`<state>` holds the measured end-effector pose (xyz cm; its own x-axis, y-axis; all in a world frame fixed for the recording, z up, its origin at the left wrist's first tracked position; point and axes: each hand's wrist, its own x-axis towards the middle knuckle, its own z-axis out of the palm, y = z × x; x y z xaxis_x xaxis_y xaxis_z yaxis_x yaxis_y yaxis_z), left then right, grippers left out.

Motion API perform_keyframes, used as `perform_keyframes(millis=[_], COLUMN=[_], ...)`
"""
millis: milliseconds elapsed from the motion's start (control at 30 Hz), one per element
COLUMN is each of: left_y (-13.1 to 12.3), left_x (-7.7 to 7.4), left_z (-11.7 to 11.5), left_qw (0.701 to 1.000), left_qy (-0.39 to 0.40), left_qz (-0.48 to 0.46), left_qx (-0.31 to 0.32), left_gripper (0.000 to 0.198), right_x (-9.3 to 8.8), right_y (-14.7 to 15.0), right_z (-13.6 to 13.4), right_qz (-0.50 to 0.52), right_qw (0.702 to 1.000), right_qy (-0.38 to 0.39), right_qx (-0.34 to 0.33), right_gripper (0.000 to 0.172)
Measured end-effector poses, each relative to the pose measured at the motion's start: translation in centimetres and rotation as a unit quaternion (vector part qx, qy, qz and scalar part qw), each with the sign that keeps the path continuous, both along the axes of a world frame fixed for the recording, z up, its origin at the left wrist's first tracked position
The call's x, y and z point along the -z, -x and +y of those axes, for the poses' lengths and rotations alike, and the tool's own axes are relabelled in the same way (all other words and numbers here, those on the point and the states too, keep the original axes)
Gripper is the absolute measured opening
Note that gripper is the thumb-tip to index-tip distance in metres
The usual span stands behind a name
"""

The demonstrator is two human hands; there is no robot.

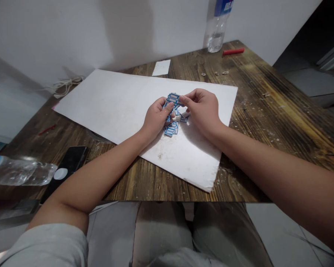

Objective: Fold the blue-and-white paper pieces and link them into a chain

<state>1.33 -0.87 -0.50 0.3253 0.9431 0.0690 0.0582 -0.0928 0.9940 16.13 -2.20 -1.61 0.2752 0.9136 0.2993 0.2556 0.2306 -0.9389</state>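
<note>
Both hands meet over a large white board (pixel 122 100) lying on a wooden table (pixel 269 111). My left hand (pixel 156 118) is closed on a sheet of blue-bordered label stickers (pixel 173 99), thumb on top. My right hand (pixel 202 109) pinches the same sheet's upper edge with thumb and forefinger. More blue-bordered stickers (pixel 171 129) lie on the board just under the hands. A small white scrap shows between the two hands.
A clear water bottle (pixel 215 29) stands at the far edge with a red pen (pixel 233 51) beside it. A small white paper (pixel 161 68) lies behind the board. At the left lie a black phone (pixel 65 170), a lying plastic bottle (pixel 19 171) and a white cord (pixel 64 86).
</note>
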Motion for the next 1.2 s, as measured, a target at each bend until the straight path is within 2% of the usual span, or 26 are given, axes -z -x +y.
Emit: perform_keyframes(millis=[233, 533, 800, 1067, 1200], left_y=[0.01, 0.11, 0.02, 0.07, 0.06], left_x=[0.0, 0.13, -0.02, 0.02, 0.0], left_z=[-0.04, 0.02, -0.02, 0.0, 0.01], left_qw=[1.0, 1.0, 1.0, 1.0, 1.0], left_qy=[-0.008, -0.01, 0.005, -0.001, -0.002], left_qz=[-0.015, 0.005, -0.003, -0.006, -0.004], left_qx=[0.006, 0.002, -0.006, -0.001, 0.001], left_gripper=[0.026, 0.026, 0.022, 0.024, 0.023], right_x=[0.35, 0.83, 0.92, 0.4, 0.45], right_y=[-0.43, -0.78, -0.73, -0.72, -0.72], right_z=[0.56, 0.87, 0.97, 0.68, 0.67], right_qz=[-0.005, -0.018, -0.023, -0.019, -0.023], right_qw=[0.999, 0.998, 0.998, 0.995, 0.995], right_qy=[-0.007, -0.017, -0.015, -0.029, -0.026], right_qx=[0.052, 0.059, 0.063, 0.098, 0.091], right_gripper=[0.016, 0.021, 0.016, 0.005, 0.007])
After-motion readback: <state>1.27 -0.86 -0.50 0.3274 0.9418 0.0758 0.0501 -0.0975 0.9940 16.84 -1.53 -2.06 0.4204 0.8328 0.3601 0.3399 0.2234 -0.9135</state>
